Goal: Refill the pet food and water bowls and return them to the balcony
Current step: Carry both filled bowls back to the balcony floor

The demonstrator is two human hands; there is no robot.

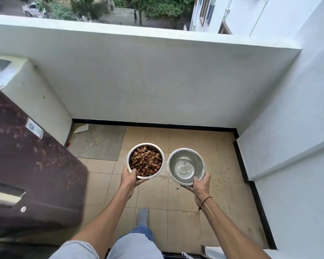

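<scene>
Head view, left to right: your left hand (131, 178) clamps the rim of the kibble bowl (146, 160), your right hand (200, 184) grips the water bowl (186, 166), both held above the balcony tiles (187, 199). Tilt either while lowering, and kibble or water may spill; I can't tell how full the water is.

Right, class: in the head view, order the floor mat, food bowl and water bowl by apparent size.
1. Floor mat, largest.
2. Food bowl and water bowl: alike, no ranking.
</scene>
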